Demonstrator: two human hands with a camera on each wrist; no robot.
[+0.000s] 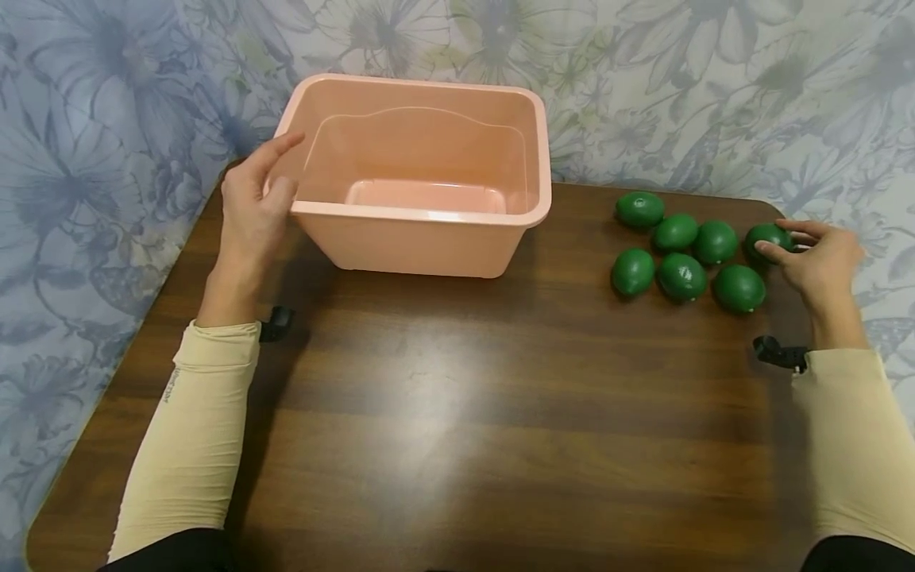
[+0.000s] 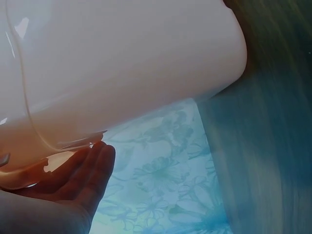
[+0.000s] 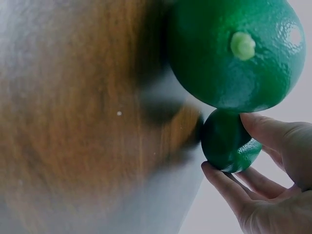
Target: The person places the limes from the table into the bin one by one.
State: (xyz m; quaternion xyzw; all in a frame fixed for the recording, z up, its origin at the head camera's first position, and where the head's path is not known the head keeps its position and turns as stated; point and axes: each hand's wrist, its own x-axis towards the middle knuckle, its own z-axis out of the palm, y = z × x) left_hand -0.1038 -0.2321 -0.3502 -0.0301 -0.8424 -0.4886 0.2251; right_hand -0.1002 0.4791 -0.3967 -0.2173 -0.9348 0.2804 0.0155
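Observation:
A pink plastic tub (image 1: 418, 248) stands at the back of the table, its inside bare. My left hand (image 1: 252, 208) grips the left end of its rim, thumb over the edge; in the left wrist view the fingers (image 2: 92, 178) curl under the rim. Far to the right, my right hand (image 1: 829, 258) pinches the rightmost green lime (image 1: 766, 240) between thumb and fingertips. The right wrist view shows that held lime (image 3: 229, 144) low at the table, behind a nearer lime (image 3: 239, 53) with a pale stem end.
Several more limes lie grouped left of the right hand, among them a front lime (image 1: 739, 288) and a back-left lime (image 1: 639, 209). The dark wooden table (image 1: 457, 413) meets a floral-papered wall (image 1: 643, 95) right behind the tub.

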